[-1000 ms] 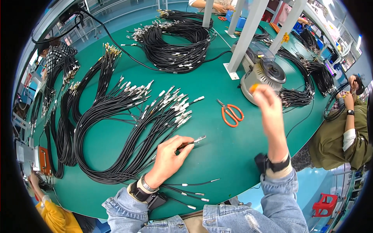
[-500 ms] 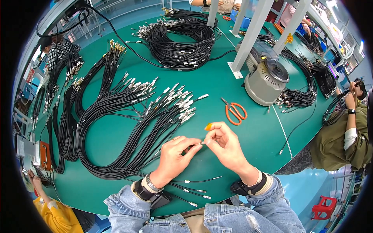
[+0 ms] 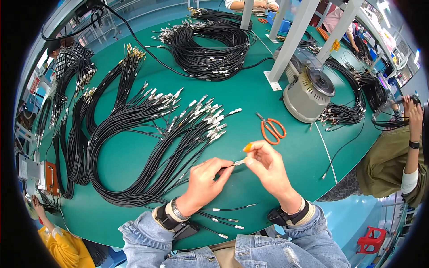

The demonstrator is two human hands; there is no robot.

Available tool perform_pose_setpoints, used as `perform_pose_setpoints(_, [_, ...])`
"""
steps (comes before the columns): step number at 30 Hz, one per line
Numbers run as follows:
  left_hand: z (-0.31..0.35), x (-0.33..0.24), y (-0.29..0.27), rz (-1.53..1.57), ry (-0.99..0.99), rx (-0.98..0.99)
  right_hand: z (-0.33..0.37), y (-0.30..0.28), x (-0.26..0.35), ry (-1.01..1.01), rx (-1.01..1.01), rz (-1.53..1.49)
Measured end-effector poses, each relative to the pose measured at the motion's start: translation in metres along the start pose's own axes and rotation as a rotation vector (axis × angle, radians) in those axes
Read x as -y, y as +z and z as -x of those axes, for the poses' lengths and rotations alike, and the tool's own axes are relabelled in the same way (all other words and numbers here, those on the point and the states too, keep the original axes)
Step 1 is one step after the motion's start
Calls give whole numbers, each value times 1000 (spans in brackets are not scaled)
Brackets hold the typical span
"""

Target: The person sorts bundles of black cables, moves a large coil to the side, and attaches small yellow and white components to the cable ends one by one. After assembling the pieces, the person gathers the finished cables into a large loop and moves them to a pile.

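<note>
Between my hands, over the near part of the table, is a cable end with a small whitish sleeve (image 3: 239, 162) on it. My left hand (image 3: 206, 184) is closed in a pinch on the cable just behind that end. On the other side, my right hand (image 3: 268, 172) pinches the sleeve's tip between thumb and fingers. An orange finger cot (image 3: 248, 147) covers one right fingertip. Beyond the hands lies a large bundle of black cables (image 3: 105, 143) with white-sleeved ends. Orange-handled scissors (image 3: 273, 131) lie just past my right hand, blades partly apart.
A coiled cable bundle (image 3: 210, 56) lies at the far side of the green table (image 3: 250, 96). Grey posts (image 3: 292, 44) and a round grey machine (image 3: 308, 96) stand at right. Several loose cable ends (image 3: 223, 219) lie near my left wrist. Other people work around the table; a red stool (image 3: 372, 240) stands at lower right.
My right hand has shifted slightly right, away from my left fingers, so more of the whitish sleeve shows between them. The co-worker at right has raised a hand and moved their cables.
</note>
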State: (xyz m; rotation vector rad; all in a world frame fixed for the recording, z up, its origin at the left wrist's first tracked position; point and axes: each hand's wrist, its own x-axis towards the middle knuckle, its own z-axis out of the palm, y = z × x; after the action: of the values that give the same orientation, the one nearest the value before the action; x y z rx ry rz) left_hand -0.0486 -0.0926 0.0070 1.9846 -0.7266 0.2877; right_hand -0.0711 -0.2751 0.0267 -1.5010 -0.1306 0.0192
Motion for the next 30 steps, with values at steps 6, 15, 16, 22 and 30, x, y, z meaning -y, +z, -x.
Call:
perform_pose_setpoints(6, [-1, 3, 4, -92, 160, -138, 12, 7, -3, 34, 17, -50])
perform_pose_setpoints(15, [1, 1, 1, -226, 233, -125, 11, 13, -14, 107, -6, 70])
perform_pose_setpoints(16, [1, 1, 1, -227, 234, -119, 11, 13, -14, 107, -8, 69])
perform_pose_setpoints(22, [1, 5, 3, -240, 286, -136, 9, 9, -13, 102, 15, 95])
perform_pose_setpoints(30, [2, 4, 2, -280, 343, -136, 7, 4, -11, 106, 54, 129])
